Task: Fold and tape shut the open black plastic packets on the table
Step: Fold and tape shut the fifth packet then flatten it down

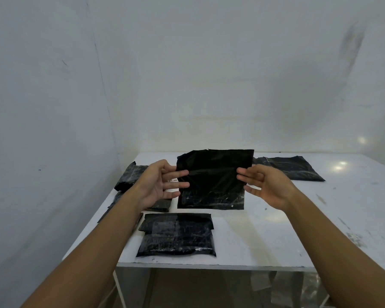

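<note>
Both hands are up over the middle of the table [276,236]; between them a black packet [213,174] is held upright, flat face toward the camera, its top edge a little ragged at the left; whether its bottom edge touches the table I cannot tell. The left hand [158,183] pinches the packet's left edge, thumb up at the edge, fingers [180,185] stretched nearly straight across the front; the right hand [269,187] takes the right edge the same way, fingers laid on the front. At the table's front edge a folded packet [176,236] lies flat and glossy; along the table's left edge sits a crumpled packet [130,175], and a second packet [161,204] lies partly hidden behind the left hand; at the table's far right a far packet [291,168] lies flat.
</note>
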